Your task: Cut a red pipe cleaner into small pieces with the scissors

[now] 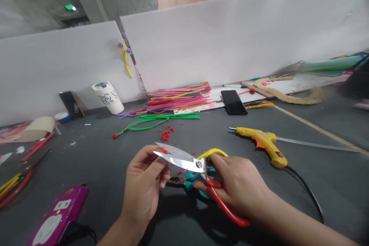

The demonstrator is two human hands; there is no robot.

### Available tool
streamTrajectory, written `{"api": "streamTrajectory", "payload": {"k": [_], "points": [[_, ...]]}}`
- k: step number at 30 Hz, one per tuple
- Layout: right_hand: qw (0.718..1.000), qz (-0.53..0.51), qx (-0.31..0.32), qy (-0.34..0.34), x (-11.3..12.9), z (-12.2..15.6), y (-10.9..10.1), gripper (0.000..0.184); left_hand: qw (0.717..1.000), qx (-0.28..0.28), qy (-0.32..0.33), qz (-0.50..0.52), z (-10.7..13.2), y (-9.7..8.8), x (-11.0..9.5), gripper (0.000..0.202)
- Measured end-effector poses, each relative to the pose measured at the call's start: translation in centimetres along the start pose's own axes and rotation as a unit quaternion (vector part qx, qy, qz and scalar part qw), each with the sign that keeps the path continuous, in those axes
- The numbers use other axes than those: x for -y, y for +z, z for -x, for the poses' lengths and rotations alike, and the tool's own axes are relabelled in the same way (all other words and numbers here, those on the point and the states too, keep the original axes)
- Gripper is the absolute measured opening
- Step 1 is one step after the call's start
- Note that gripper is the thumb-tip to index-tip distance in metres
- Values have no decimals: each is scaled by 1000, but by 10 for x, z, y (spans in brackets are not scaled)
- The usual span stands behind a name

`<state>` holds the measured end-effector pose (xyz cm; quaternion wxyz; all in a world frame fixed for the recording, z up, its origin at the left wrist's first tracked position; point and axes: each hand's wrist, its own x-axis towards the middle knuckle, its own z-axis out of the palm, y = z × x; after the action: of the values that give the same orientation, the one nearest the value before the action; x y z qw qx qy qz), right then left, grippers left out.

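My right hand (pixel 236 184) grips the yellow and red handles of a pair of scissors (pixel 184 159), whose silver blades point left and stand slightly apart. My left hand (pixel 144 184) is pinched at the blade tips, fingers closed on a tiny red piece (pixel 165 151) between the blades. Under the scissors lies a teal-handled tool (pixel 190 180), partly hidden by my hands. Red snippets (pixel 166 135) are scattered on the dark grey table just beyond.
A yellow glue gun (pixel 266 144) with a black cord lies to the right. Behind are green stems (pixel 155 121), a stack of coloured pipe cleaners (pixel 180 98), a black phone (pixel 233 102), a white paper cup (pixel 108 98) and white partition boards (pixel 230 38). A magenta power strip (pixel 59 215) sits at lower left.
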<state>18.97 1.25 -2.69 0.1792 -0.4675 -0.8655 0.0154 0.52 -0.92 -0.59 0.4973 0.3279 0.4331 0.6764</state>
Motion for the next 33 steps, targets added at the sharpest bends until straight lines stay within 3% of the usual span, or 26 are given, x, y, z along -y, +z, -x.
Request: {"api": "streamTrajectory", "payload": {"k": [19, 33], "points": [[999, 20, -25, -18, 1, 1, 5, 47, 1000, 18, -13, 6, 0, 1, -3, 4], [1000, 12, 8, -8, 2, 0, 5, 48, 1000, 22, -21, 7, -1, 0, -3, 6]]}}
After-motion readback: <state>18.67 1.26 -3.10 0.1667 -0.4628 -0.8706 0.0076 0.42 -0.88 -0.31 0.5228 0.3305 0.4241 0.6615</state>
